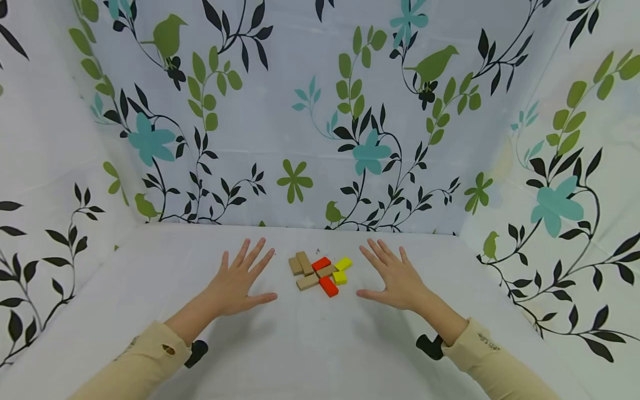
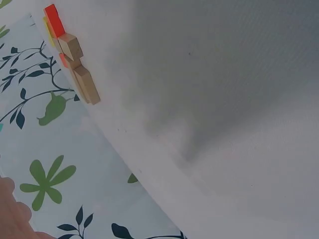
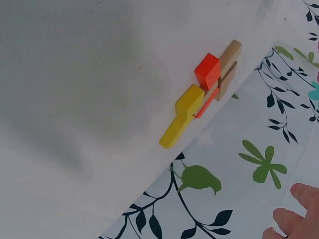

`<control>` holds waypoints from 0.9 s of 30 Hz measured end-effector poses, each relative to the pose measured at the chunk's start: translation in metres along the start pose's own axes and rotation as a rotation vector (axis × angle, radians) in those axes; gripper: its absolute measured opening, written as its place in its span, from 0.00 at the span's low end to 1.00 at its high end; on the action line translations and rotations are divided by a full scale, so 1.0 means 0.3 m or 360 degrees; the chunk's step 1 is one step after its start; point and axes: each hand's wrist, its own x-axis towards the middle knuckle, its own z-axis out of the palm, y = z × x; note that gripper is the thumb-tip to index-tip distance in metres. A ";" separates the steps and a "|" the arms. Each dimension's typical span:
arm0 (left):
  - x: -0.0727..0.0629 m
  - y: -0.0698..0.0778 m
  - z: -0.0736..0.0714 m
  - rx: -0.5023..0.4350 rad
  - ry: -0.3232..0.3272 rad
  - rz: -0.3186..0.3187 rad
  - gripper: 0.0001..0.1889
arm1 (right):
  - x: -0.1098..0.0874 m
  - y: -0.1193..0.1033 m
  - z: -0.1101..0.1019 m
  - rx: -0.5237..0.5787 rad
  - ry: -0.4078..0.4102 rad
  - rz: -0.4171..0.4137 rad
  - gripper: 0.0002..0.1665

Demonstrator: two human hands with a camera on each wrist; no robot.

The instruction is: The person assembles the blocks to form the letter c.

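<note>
A small cluster of blocks lies flat on the white table between my two hands. Red blocks [image 1: 328, 286], yellow blocks [image 1: 340, 278] and several plain wooden blocks [image 1: 307, 282] sit close against one another. My left hand [image 1: 239, 286] hovers to the left of the cluster, fingers spread and straight, holding nothing. To the right, my right hand [image 1: 395, 276] is likewise spread with straight fingers and holds nothing. In the right wrist view, a yellow block [image 3: 190, 99] and a red block [image 3: 208, 71] show at the cluster's near side; the left wrist view shows a wooden block [image 2: 86, 85].
White cloth covers the table [image 1: 320, 344]. Behind it hangs a patterned curtain [image 1: 260, 128] with leaves, birds and flowers, and similar cloth stands at both sides. Dark wrist cameras [image 1: 196, 354] are worn below each hand, beside the beige sleeves [image 1: 145, 355].
</note>
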 end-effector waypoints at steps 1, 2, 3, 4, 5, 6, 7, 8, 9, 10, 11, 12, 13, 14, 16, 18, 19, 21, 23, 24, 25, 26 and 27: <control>0.002 0.002 0.002 -0.0005 0.0000 -0.0002 0.48 | 0.001 -0.001 0.001 0.0006 0.0005 -0.0002 0.54; 0.004 0.005 0.004 -0.0003 0.0003 -0.0002 0.48 | 0.002 -0.002 0.003 0.0006 0.0004 0.0000 0.54; 0.007 0.007 0.006 0.0006 0.0004 -0.0005 0.48 | 0.004 -0.003 0.004 0.0008 0.0008 -0.0002 0.54; 0.010 0.010 0.008 0.0009 -0.0003 -0.0012 0.48 | 0.006 -0.004 0.006 0.0011 0.0013 -0.0005 0.54; 0.013 0.013 0.010 0.0011 -0.0018 -0.0023 0.48 | 0.008 -0.004 0.009 0.0011 0.0019 -0.0010 0.54; 0.015 0.014 0.012 0.0007 -0.0020 -0.0027 0.48 | 0.010 -0.004 0.012 0.0013 0.0021 -0.0013 0.54; 0.018 0.016 0.015 0.0008 -0.0031 -0.0033 0.48 | 0.012 -0.003 0.015 0.0010 0.0024 -0.0017 0.54; 0.020 0.017 0.017 0.0014 -0.0032 -0.0035 0.49 | 0.015 -0.003 0.017 0.0012 0.0023 -0.0019 0.54; 0.022 0.017 0.020 0.0013 -0.0041 -0.0041 0.49 | 0.017 -0.004 0.020 0.0015 0.0021 -0.0023 0.54; 0.023 0.018 0.022 0.0004 -0.0047 -0.0045 0.49 | 0.019 -0.004 0.022 0.0018 0.0019 -0.0026 0.54; 0.025 0.018 0.024 0.0004 -0.0053 -0.0048 0.49 | 0.022 -0.004 0.025 0.0024 0.0015 -0.0027 0.54; 0.026 0.018 0.026 0.0001 -0.0054 -0.0049 0.49 | 0.024 -0.005 0.026 0.0033 0.0010 -0.0025 0.54; 0.027 0.020 0.027 0.0004 -0.0059 -0.0052 0.49 | 0.026 -0.005 0.028 0.0040 0.0005 -0.0023 0.54; 0.029 0.022 0.028 0.0003 -0.0057 -0.0052 0.49 | 0.027 -0.004 0.029 0.0045 -0.0004 -0.0017 0.54; 0.034 0.026 0.028 -0.0006 -0.0059 -0.0052 0.49 | 0.031 -0.003 0.033 0.0047 -0.0015 -0.0008 0.54; 0.040 0.030 0.029 -0.0004 -0.0060 -0.0048 0.49 | 0.035 -0.002 0.035 0.0053 -0.0023 0.0005 0.54; 0.043 0.031 0.030 0.0000 -0.0061 -0.0048 0.49 | 0.037 -0.001 0.036 0.0055 -0.0026 0.0010 0.54; 0.048 0.033 0.032 -0.0007 -0.0059 -0.0046 0.49 | 0.041 0.000 0.039 0.0062 -0.0028 0.0017 0.54; 0.052 0.035 0.035 -0.0001 -0.0067 -0.0047 0.49 | 0.044 0.002 0.042 0.0073 -0.0024 0.0022 0.54; 0.054 0.036 0.035 -0.0002 -0.0072 -0.0049 0.49 | 0.046 0.003 0.044 0.0076 -0.0021 0.0023 0.53; 0.056 0.037 0.036 -0.0009 -0.0071 -0.0046 0.49 | 0.047 0.004 0.046 0.0079 -0.0018 0.0023 0.53; 0.059 0.038 0.038 -0.0017 -0.0069 -0.0043 0.49 | 0.048 0.006 0.047 0.0080 -0.0018 0.0025 0.53; 0.061 0.038 0.040 -0.0020 -0.0073 -0.0042 0.48 | 0.049 0.006 0.048 0.0083 -0.0020 0.0027 0.53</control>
